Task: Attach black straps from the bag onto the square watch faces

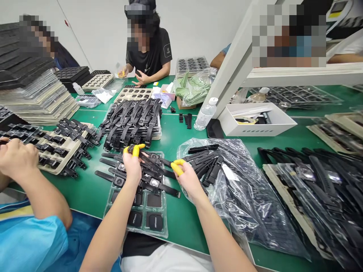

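My left hand (132, 164), with yellow finger cots, is closed around a smartwatch whose body is mostly hidden by the fingers. A black watch strap (159, 168) stretches from there toward my right hand (189, 180). Yellow cots cover fingers of that hand too, and they pinch around the strap's far end. Beneath both hands is a clear plastic tray (166, 223) with square compartments. Several smartwatches with black straps lie across its far half, one showing its round sensor back (119, 182). Dark square pieces (154, 221) sit in the near compartments.
Right of the tray, a clear plastic bag (249, 196) holds many black straps, some spilling from its mouth. Strapped watches (130, 122) are piled beyond. A water bottle (206, 113) and white box (255, 130) stand farther back. A co-worker's arm (42, 189) is close on the left.
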`<state>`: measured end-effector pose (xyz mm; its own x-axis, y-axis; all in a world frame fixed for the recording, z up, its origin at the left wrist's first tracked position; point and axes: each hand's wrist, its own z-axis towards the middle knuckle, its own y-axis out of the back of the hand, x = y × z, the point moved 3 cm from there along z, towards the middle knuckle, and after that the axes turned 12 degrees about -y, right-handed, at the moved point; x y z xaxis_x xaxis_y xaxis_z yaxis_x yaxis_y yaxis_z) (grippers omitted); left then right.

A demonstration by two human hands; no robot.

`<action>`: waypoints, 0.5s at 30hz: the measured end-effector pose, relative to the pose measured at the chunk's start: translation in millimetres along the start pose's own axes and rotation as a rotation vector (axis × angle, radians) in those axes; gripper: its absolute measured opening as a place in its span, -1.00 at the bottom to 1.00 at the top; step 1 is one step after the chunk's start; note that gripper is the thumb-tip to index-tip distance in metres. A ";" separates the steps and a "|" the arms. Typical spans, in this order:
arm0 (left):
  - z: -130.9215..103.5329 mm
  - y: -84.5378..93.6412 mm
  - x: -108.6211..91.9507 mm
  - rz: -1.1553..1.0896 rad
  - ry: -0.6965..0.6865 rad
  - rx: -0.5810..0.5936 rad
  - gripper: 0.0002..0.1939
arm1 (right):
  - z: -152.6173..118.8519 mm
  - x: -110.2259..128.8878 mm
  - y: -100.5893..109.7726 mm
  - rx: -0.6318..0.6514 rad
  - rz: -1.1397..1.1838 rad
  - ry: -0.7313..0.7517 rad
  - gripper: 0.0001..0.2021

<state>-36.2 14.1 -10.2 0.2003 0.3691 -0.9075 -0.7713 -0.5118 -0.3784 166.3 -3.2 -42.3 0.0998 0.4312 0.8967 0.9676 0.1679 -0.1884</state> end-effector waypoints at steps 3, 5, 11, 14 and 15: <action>-18.6 -11.5 21.8 0.114 0.258 0.359 -0.55 | -1.7 2.6 -0.3 -0.017 0.062 0.004 -0.54; -33.9 -17.9 31.6 0.233 0.263 0.624 -0.66 | -3.9 2.1 -5.4 0.043 0.057 -0.014 -0.55; -47.4 -18.1 29.7 0.578 -0.318 1.037 -0.49 | -10.5 -1.1 -14.1 0.151 0.085 -0.127 -0.59; -44.8 -15.4 26.8 0.593 -0.389 1.104 -0.41 | -13.9 0.4 -13.6 0.233 0.113 -0.209 -0.61; -44.1 -15.1 25.6 0.589 -0.400 1.122 -0.40 | -14.8 1.1 -13.1 0.260 0.125 -0.231 -0.61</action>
<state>7.3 -2.9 -35.8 -0.3752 0.6147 -0.6938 -0.7967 0.1688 0.5803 157.2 -18.1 -32.9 0.1296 0.6463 0.7520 0.8573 0.3081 -0.4125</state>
